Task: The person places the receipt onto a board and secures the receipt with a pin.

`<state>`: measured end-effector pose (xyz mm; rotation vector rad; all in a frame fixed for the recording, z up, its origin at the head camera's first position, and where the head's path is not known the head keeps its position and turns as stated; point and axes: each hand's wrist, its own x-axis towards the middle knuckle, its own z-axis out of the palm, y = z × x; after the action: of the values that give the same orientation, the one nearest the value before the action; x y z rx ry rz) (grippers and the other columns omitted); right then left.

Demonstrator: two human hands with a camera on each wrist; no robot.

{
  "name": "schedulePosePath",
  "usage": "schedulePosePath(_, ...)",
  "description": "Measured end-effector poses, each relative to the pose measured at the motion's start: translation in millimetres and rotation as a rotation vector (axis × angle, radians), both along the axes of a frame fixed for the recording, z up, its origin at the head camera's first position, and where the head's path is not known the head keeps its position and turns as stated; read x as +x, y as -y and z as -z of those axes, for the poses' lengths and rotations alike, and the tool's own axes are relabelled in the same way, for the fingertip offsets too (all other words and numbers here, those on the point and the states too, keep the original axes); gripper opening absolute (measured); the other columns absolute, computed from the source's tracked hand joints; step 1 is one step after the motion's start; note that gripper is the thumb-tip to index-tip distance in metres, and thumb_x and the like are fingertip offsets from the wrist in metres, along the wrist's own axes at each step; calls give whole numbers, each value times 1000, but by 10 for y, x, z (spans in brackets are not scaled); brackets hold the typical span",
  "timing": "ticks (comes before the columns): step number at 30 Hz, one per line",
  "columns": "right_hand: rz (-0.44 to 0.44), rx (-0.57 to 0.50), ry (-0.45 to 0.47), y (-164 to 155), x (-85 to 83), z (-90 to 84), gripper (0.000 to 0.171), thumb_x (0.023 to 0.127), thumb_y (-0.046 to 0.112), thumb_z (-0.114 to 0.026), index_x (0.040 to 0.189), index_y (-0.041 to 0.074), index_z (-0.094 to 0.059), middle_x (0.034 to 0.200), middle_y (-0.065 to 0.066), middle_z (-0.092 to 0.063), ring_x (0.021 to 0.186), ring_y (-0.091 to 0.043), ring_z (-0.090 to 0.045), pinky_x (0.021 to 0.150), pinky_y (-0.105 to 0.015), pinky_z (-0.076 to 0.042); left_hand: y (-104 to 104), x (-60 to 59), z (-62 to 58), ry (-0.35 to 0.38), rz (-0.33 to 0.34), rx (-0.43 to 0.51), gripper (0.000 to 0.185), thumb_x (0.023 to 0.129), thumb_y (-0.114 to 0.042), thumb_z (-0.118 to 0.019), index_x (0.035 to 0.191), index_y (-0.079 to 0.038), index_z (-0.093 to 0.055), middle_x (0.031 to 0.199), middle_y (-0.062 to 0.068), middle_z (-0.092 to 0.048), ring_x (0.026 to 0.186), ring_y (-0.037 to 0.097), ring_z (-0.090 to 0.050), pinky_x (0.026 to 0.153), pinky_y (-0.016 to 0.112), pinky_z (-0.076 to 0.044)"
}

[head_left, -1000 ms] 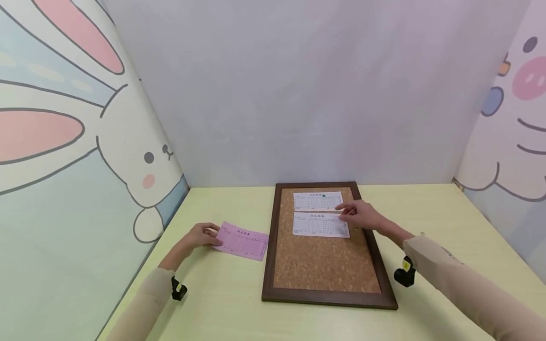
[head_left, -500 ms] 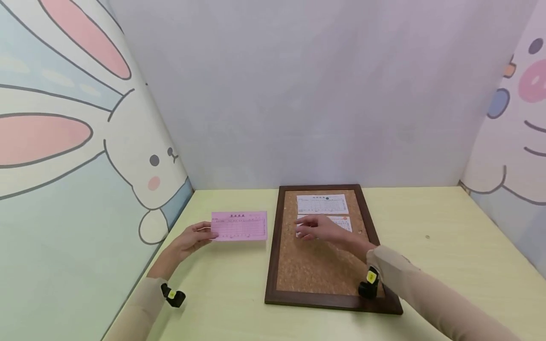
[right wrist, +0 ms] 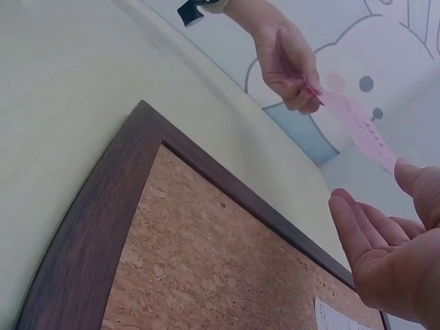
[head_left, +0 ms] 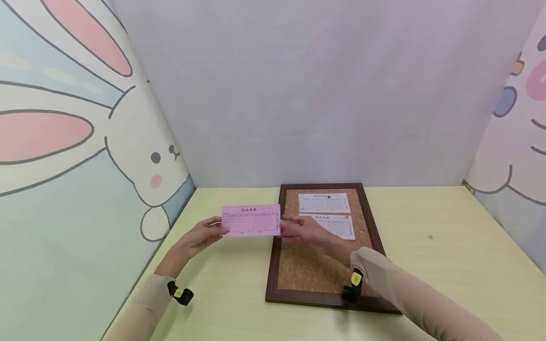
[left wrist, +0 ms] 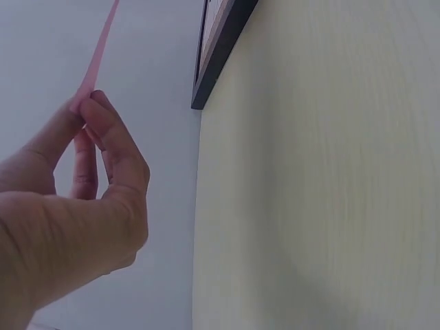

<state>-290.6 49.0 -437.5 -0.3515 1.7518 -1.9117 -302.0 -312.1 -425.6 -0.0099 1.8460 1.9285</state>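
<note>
A pink printed paper slip is held up above the table, left of the corkboard. My left hand pinches its left end between thumb and fingers, as the left wrist view shows with the left hand close up. At the slip's right end is my right hand. In the right wrist view, the right hand's thumb is at the slip's edge, while its fingers are straight and apart from the thumb. Two white printed slips, an upper slip and a lower slip, lie on the corkboard.
A dark wooden frame edges the corkboard, which lies on the pale table. A grey wall stands behind. The left side wall carries a painted rabbit. Small round dots mark the white slips.
My left hand has lifted the pink slip off the table and turned it level, then shifted it right. My right hand has left the lower white slip and moved left to the pink slip.
</note>
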Motion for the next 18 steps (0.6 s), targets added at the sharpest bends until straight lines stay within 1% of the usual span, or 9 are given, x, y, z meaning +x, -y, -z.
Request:
schedulePosePath(3,35,4,0,-50,21,-32,55,107,25,-56,154,0,-42,138,-21,-64,121,-30,-68,109,-54,-46,-89,-2,-3,-12,26,-2,25,101,-2,-61,125,-9,-56,108,-3,-72,96,8,-70,90,23,-56)
schedulePosePath(5,51,15,-12,-97,38,-50,50,107,22,-54,152,0,-45,136,-22,-65,116,-27,-71,108,-54,-46,-151,-7,3,-16,50,3,25,101,-3,-61,124,-10,-57,108,-3,-72,96,8,-70,91,24,-56)
schedulePosePath(6,65,24,-8,-121,44,-53,49,107,20,-55,151,0,-47,134,-21,-66,113,-26,-72,107,-54,-47,-185,-14,9,-15,58,13,24,101,-2,-61,123,-9,-58,107,-3,-73,95,8,-71,90,24,-56)
schedulePosePath(8,93,46,-11,-169,51,-55,46,107,17,-55,148,-2,-50,130,-22,-68,107,-23,-74,104,-52,-50,-242,-24,23,-9,73,33,22,101,-1,-60,121,-10,-60,107,-3,-73,95,9,-70,88,23,-56)
schedulePosePath(11,120,65,-9,-246,56,-43,45,105,14,-58,145,-5,-52,127,-23,-70,101,-21,-75,100,-49,-54,-324,-34,53,-11,101,35,21,101,-1,-59,120,-11,-61,106,-3,-74,94,9,-70,85,21,-56)
schedulePosePath(15,152,93,7,-350,57,-15,44,103,11,-61,142,-6,-54,121,-20,-73,95,-19,-76,96,-46,-57,-436,-43,95,-12,110,31,19,101,-2,-61,118,-11,-63,105,-3,-74,92,8,-70,84,22,-56)
schedulePosePath(18,177,112,19,-420,61,-11,42,102,10,-62,140,-7,-56,117,-19,-74,92,-18,-75,95,-46,-57,-516,-43,127,0,115,50,18,101,-2,-60,117,-12,-63,106,-3,-74,92,9,-70,85,22,-55)
